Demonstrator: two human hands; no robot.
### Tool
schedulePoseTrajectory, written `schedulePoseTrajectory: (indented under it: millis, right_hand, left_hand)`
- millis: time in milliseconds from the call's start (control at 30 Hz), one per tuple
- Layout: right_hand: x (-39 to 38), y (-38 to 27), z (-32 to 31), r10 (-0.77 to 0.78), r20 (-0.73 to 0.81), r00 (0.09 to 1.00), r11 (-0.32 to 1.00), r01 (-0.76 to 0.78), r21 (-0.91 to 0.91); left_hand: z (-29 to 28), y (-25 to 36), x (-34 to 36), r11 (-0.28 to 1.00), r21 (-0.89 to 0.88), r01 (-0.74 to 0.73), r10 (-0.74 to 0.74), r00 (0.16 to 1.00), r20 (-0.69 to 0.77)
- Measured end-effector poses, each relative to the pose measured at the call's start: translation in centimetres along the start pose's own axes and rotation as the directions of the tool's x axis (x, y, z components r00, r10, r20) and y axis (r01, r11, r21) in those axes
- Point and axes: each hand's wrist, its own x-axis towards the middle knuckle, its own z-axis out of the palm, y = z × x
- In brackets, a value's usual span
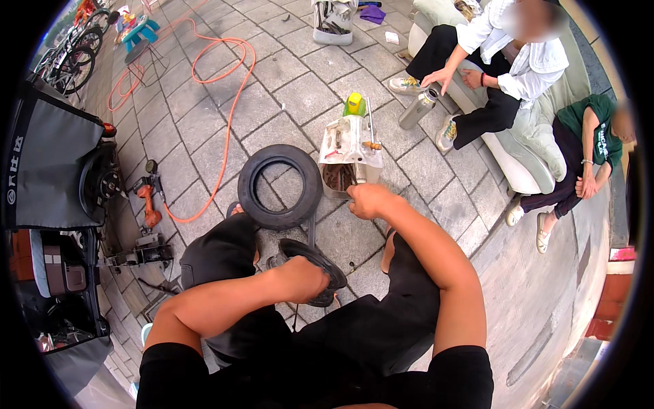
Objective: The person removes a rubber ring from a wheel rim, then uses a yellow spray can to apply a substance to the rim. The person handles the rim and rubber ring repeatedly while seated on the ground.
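Note:
My left hand point(302, 279) is closed on a small black wheel hub point(315, 255), held tilted between my knees; the fingers are partly hidden behind it. A bare black tyre point(253, 204) lies flat on the paving just ahead of it. My right hand point(373, 202) is closed at the near opening of a cut-open white plastic tool container point(332, 146). Something dark shows at its fingertips, too small to name. Dark tools lie inside the container, and a metal rod with an orange part point(372, 145) lies along its right side.
A yellow-green bottle point(354, 104) and a steel flask point(417, 109) stand beyond the container. An orange air hose point(227, 146) and an orange power tool point(148, 204) lie left, near a tipped vehicle point(54, 163). Two people sit on a sofa point(531, 163) at right.

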Motion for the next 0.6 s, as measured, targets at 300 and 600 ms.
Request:
schedulePoseTrajectory:
  millis: [300,600]
  right_hand:
    - [-9.2,-8.7,-4.0,-0.220,-0.143,0.965,0.975,0.222,-0.001]
    - [-16.3,-13.7,-3.0,-0.159,-0.183,0.970,0.985,0.169,0.038]
  left_hand:
    - [-2.1,-0.4,-2.0,0.993,-0.103,0.063,-0.066,0.997,-0.029]
    - [-0.9,-0.7,-3.0,0.985,-0.108,0.134,-0.147,0.982,-0.122]
